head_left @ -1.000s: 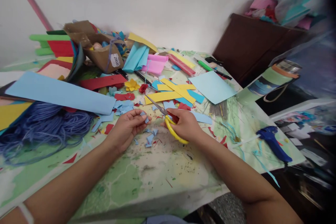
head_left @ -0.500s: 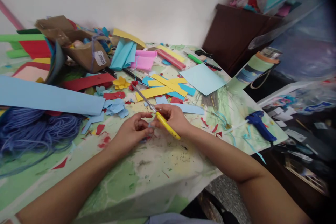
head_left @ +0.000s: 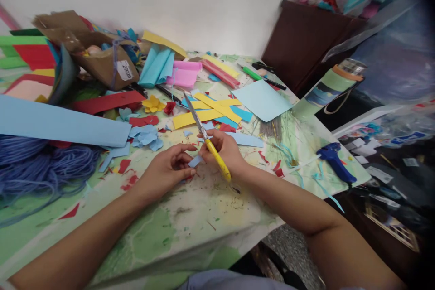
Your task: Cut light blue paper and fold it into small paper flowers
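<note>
Yellow-handled scissors (head_left: 217,158) are held in my right hand (head_left: 226,152), their blades pointing up and to the left. Between my two hands is a small light-blue paper piece (head_left: 195,161); the fingers of my right hand touch its upper end. My left hand (head_left: 173,165) is curled at the other end of the piece, thumb and fingers close together, and what its fingertips grip is too small to make out. Beyond the blades lie crossed yellow strips (head_left: 214,109) over blue ones. Left of them are a yellow paper flower (head_left: 152,104) and crumpled light-blue paper pieces (head_left: 146,137).
Blue yarn (head_left: 44,167) and a long light-blue sheet (head_left: 61,120) lie at left, with a cardboard box (head_left: 98,65) behind. A pale blue square (head_left: 261,99), a bottle (head_left: 326,88) and a blue glue gun (head_left: 336,161) are on the right. Red scraps dot the tablecloth.
The scissors have turned more upright in my right hand. More of the small light-blue piece shows between my hands. The view has shifted slightly.
</note>
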Demonstrator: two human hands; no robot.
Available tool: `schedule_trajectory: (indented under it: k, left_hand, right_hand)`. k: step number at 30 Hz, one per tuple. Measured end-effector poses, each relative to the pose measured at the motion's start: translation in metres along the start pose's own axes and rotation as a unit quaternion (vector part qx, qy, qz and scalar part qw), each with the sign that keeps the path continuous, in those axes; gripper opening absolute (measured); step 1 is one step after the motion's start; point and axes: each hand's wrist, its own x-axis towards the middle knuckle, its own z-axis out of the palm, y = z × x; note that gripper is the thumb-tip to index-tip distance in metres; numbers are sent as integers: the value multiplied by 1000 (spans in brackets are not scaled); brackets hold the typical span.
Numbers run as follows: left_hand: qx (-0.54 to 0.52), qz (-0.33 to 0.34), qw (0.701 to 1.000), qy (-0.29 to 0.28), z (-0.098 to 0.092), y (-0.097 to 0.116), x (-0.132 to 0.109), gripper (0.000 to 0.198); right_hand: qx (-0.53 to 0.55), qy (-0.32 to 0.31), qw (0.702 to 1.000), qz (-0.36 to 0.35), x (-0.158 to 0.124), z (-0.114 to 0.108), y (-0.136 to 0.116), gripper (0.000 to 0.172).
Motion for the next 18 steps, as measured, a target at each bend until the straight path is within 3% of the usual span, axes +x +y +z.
schedule_trajectory:
  k: [5,11,15,18]
  left_hand:
    - [-42,5,999,-24,0,-4,1,48]
    - [-45,-2,999,-10,1,-2,-1,28]
    - [-52,-14,994,90,-4,1,1,23]
    - [-71,15,982,176,-15,2,4,23]
  right_hand:
    - [28,13,1000,-4,-1,1,1,43]
    - [-14,2,1000,-23,0,2,7,41]
    - [-189,6,980,-64,1,-7,-1,41]
    - [-375,16,923,-89,1,-14,-13,39]
